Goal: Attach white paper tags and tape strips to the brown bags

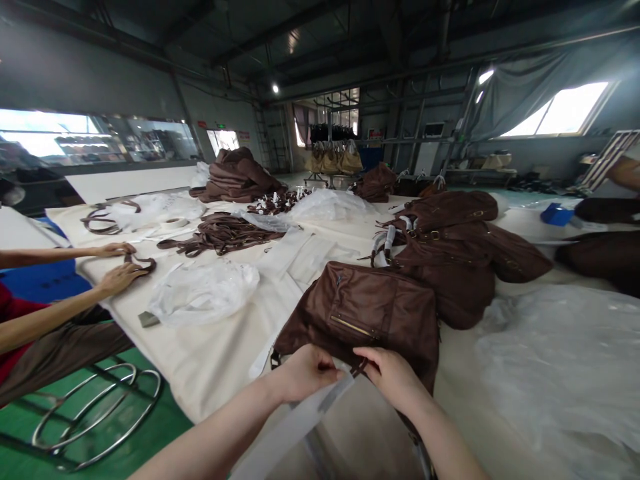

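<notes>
A brown leather bag [385, 303] with a zipped pocket lies on the cloth-covered table in front of me. At its near edge, my left hand [313, 373] pinches a translucent white strip [305, 417] that hangs down toward me. Close beside it on the right, my right hand [387, 373] has its fingers closed on a thin brown strap [358, 367] at the strip's upper end. The fingertips of both hands nearly meet there.
More brown bags [455, 253] are piled behind on the right, near crumpled plastic [560, 360]. Brown straps [220, 233] and a plastic bag [205, 290] lie left of centre. Another person's hands [120, 277] hold a dark strap at the left table edge, above a metal stool [95, 417].
</notes>
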`<action>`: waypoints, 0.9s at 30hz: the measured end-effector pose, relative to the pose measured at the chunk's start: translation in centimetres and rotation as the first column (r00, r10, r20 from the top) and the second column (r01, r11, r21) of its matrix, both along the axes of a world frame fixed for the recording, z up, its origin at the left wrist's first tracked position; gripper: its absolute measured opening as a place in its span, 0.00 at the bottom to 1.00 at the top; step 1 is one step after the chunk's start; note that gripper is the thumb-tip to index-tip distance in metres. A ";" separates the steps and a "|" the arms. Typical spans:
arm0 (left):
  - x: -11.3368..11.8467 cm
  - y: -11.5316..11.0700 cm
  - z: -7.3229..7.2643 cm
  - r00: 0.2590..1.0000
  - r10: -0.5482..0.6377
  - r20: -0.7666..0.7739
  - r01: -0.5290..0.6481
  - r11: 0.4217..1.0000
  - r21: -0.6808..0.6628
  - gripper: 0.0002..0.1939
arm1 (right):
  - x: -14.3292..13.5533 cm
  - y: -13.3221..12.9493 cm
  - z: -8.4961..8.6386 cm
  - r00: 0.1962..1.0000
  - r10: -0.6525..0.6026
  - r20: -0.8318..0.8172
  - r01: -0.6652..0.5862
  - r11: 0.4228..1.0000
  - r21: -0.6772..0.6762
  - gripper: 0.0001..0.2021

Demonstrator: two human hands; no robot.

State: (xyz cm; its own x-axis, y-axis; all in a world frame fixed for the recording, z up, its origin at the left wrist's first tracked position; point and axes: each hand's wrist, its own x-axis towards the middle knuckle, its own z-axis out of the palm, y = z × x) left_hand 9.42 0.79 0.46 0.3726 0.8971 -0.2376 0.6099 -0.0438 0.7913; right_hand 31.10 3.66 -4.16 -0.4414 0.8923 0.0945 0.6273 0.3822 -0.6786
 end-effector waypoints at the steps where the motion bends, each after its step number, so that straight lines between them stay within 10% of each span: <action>1: 0.0 -0.1 0.2 1.000 0.001 0.012 -0.001 1.000 -0.011 0.20 | -0.4 -0.2 -0.1 0.999 0.014 0.036 -0.014 1.000 0.004 0.21; 10: 1.0 1.7 -2.5 0.993 0.118 -0.024 -0.118 0.992 -0.036 0.20 | -1.8 -0.8 -0.3 0.982 0.045 0.184 -0.052 0.998 0.034 0.24; 18: 2.6 4.4 -4.0 0.996 0.058 -0.061 -0.051 0.992 0.111 0.20 | 0.2 1.0 -1.3 0.895 -0.420 0.149 0.412 0.908 0.083 0.18; 27: 2.2 5.5 -4.5 0.999 -0.007 -0.041 0.014 0.988 0.155 0.22 | 0.6 1.7 -2.8 0.893 -0.446 0.062 0.444 0.895 0.043 0.19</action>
State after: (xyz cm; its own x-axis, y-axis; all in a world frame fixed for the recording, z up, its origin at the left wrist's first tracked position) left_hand 11.63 6.25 -4.05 0.3752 0.9203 -0.1108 0.6398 -0.1707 0.7494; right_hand 31.66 5.41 -6.95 -0.0050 0.9945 0.1051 0.7805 0.0696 -0.6212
